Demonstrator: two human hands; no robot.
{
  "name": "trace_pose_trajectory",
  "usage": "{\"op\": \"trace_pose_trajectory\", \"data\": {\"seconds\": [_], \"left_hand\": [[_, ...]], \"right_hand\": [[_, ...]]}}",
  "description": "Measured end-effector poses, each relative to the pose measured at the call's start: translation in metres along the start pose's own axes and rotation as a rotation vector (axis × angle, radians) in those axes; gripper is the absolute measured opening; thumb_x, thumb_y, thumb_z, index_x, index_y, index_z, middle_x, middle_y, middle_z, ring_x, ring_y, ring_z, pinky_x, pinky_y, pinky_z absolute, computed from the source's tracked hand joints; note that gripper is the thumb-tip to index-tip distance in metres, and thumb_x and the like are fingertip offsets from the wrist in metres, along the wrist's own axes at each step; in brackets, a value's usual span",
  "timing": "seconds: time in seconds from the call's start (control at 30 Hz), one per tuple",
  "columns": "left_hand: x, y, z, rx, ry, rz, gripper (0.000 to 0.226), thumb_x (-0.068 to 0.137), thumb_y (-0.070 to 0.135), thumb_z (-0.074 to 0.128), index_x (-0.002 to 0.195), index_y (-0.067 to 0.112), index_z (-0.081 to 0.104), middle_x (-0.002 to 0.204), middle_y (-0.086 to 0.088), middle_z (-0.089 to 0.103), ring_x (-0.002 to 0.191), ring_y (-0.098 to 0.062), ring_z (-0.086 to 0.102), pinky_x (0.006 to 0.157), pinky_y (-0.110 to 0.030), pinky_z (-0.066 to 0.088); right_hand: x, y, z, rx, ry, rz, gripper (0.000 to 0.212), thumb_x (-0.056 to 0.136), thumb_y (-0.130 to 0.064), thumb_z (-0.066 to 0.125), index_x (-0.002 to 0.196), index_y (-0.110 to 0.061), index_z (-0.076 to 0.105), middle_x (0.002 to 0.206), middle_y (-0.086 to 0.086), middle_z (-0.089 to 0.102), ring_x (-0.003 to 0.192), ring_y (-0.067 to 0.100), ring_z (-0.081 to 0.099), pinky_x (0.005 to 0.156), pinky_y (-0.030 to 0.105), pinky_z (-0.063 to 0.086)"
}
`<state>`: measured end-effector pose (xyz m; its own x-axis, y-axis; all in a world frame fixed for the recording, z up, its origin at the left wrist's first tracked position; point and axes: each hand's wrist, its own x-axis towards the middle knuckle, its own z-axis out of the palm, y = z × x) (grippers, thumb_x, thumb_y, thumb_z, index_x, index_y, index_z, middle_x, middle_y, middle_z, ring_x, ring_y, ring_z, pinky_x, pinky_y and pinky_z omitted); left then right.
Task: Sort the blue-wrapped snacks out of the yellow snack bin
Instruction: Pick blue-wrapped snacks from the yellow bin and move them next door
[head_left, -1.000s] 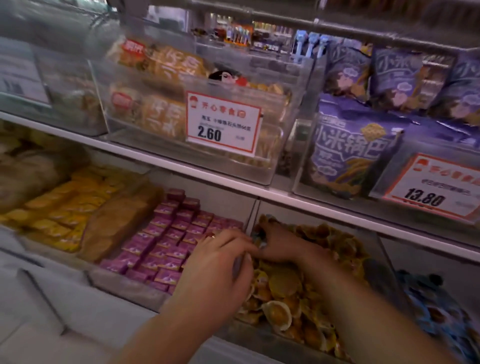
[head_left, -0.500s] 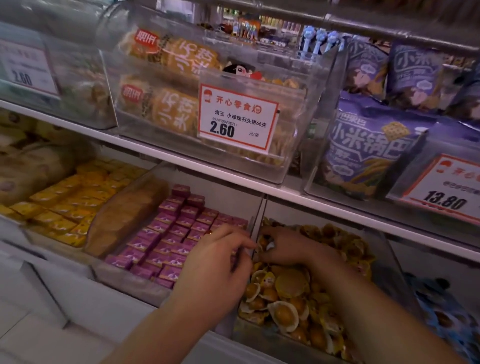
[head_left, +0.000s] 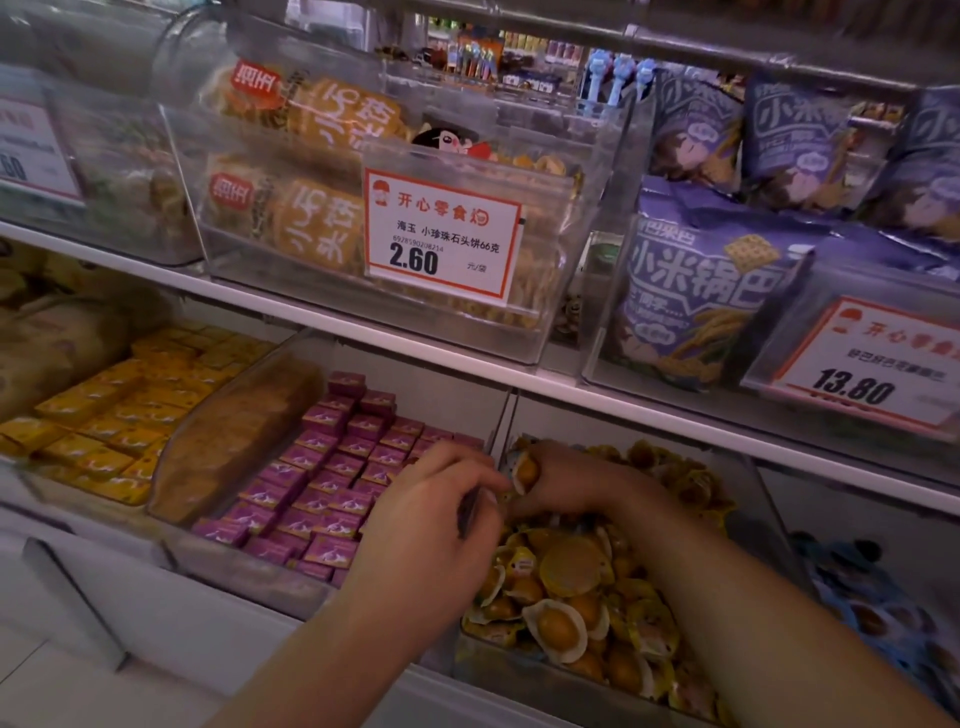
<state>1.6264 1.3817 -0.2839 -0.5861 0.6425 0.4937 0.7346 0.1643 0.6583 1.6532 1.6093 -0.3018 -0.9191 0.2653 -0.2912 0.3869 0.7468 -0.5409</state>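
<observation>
Blue-grey at the rim, orange at the centre: now pinched upright as one snack (head_left: 522, 470) in the fingertips of the right hand (head_left: 576, 480), clear of the pile at the back left corner of the yellow bin (head_left: 524, 675). Half a second ago, pressed low among the wrappers there; since then, lifted out. Probably a stray found and picked, though too blurred to be sure of the wrapper colour. Not yet carried away.

Just beside it, left hand (head_left: 431, 519) with fingers curled, touching the right one's fingertips; a dark sliver between the fingers, but cannot tell whether anything is held. Hardly moved since before.

To the far right, blue-wrapped snacks (head_left: 883, 613) in a neighbouring bin, likely the proper home.

On the middle tag (head_left: 441, 234): 开心零食, 海玉 小珍珠石头饼66克, 6928590208214, 2.60 元/袋. On the right tag (head_left: 872, 364): 13.80, small print blurred. On the purple bags (head_left: 701, 301): 小米锅巴.
</observation>
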Motion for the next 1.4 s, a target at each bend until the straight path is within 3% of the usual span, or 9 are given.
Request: {"op": "trace_pose_trajectory", "data": {"seconds": [0.1,0.2,0.33,0.53,0.7,0.87,0.93,1.17,1.4], "left_hand": [[0.001,0.007,0.000,-0.031,0.044,0.046,0.018,0.089,0.016,0.062,0.094,0.030,0.071,0.102,0.021,0.059,0.098,0.005,0.056,0.079,-0.002,0.037],[0.000,0.016,0.002,-0.054,0.094,0.091,0.020,0.088,0.009,0.062,0.094,0.026,0.071,0.103,0.019,0.061,0.098,0.003,0.058,0.080,-0.009,0.042],[-0.006,0.035,0.023,-0.150,0.052,0.123,0.022,0.089,0.018,0.058,0.106,0.029,0.066,0.109,0.022,0.056,0.102,0.002,0.057,0.081,-0.013,0.045],[-0.014,0.065,0.078,-0.773,-0.347,-0.510,0.050,0.084,0.036,0.076,0.125,0.037,0.047,0.123,0.011,0.063,0.108,-0.001,0.064,0.097,-0.032,0.053],[-0.006,0.071,0.096,-0.873,-0.265,-0.644,0.062,0.078,0.019,0.081,0.132,0.017,0.050,0.119,-0.006,0.069,0.108,-0.020,0.068,0.100,-0.044,0.052],[0.007,0.066,0.087,-0.934,-0.339,-0.683,0.050,0.082,-0.001,0.072,0.127,0.016,0.058,0.113,-0.016,0.069,0.088,-0.029,0.072,0.068,-0.036,0.062],[0.009,0.062,0.085,-1.019,-0.400,-0.701,0.051,0.075,0.007,0.076,0.123,0.016,0.062,0.111,-0.016,0.071,0.092,-0.031,0.073,0.073,-0.039,0.062],[0.005,0.056,0.095,-0.638,-0.411,-0.389,0.056,0.073,0.005,0.085,0.121,0.023,0.064,0.108,-0.005,0.074,0.098,-0.016,0.071,0.082,-0.031,0.059],[0.014,0.044,0.085,-0.367,-0.357,-0.198,0.023,0.081,0.016,0.079,0.099,0.028,0.070,0.090,0.008,0.074,0.084,-0.006,0.070,0.077,-0.031,0.057]], "right_hand": [[-0.015,-0.002,-0.012,0.089,0.141,-0.012,0.018,0.070,-0.032,0.088,0.071,-0.023,0.072,0.064,-0.009,0.069,0.062,0.003,0.067,0.056,0.023,0.053],[-0.047,-0.008,-0.024,0.257,0.225,-0.098,0.014,0.069,-0.031,0.086,0.069,-0.038,0.073,0.069,-0.015,0.072,0.068,-0.005,0.066,0.062,0.013,0.048],[-0.098,-0.007,-0.028,0.523,0.304,-0.009,0.023,0.079,-0.032,0.080,0.067,-0.015,0.072,0.070,0.004,0.071,0.071,0.011,0.065,0.067,0.020,0.053],[-0.137,-0.003,0.006,1.253,0.585,0.263,0.012,0.081,-0.021,0.078,0.076,-0.010,0.079,0.084,0.012,0.076,0.075,0.022,0.074,0.069,0.034,0.060],[-0.145,0.003,0.018,1.665,0.583,0.203,0.020,0.090,-0.020,0.064,0.076,-0.010,0.074,0.074,0.011,0.072,0.064,0.021,0.071,0.055,0.029,0.058],[-0.157,0.014,0.015,1.694,0.543,0.228,0.025,0.091,-0.020,0.061,0.108,-0.003,0.069,0.103,0.021,0.073,0.097,0.035,0.070,0.092,0.047,0.055],[-0.160,0.019,0.016,1.675,0.526,0.248,0.031,0.093,-0.018,0.059,0.115,0.001,0.067,0.113,0.026,0.070,0.110,0.039,0.066,0.099,0.049,0.051],[-0.163,0.022,0.024,1.537,0.514,0.199,0.025,0.091,-0.012,0.062,0.109,0.002,0.072,0.102,0.024,0.073,0.080,0.027,0.073,0.063,0.036,0.059],[-0.179,0.029,0.011,0.899,0.671,0.176,0.013,0.088,-0.027,0.071,0.091,-0.017,0.078,0.090,0.005,0.078,0.088,0.018,0.074,0.086,0.041,0.059]]}}
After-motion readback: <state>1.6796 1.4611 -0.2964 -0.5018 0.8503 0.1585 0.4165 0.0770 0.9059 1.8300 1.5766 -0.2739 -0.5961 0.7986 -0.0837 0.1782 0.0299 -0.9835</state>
